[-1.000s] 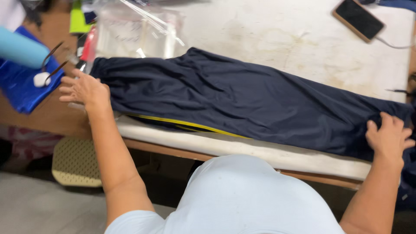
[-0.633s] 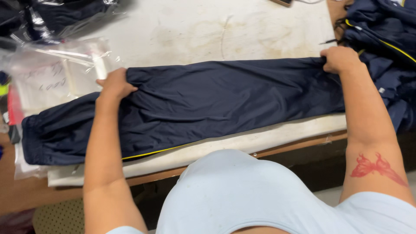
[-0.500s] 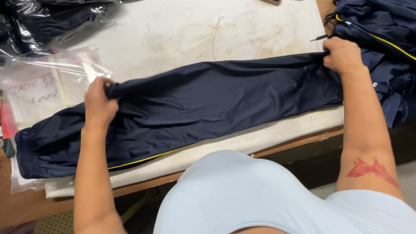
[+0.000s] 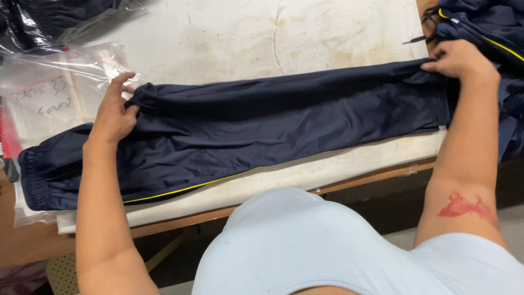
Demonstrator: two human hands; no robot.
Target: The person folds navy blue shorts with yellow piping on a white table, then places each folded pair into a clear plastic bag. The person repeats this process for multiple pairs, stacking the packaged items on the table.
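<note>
Navy trousers (image 4: 273, 123) lie lengthwise across white table (image 4: 245, 33), waistband at left edge, legs stretched to right. Head view: left hand (image 4: 112, 112) rests at fold's end, thumb and fingers half spread, pressing cloth, not gripping. Right hand (image 4: 458, 59) pinches far cuff, fingers curled shut on fabric. To fold well, I judge: keep tension even between both hands, line up yellow seam (image 4: 180, 188), smooth wrinkles flat. Plastic bags (image 4: 43, 82) lie under waistband end; dark pile (image 4: 491, 27) beside right hand.
</note>
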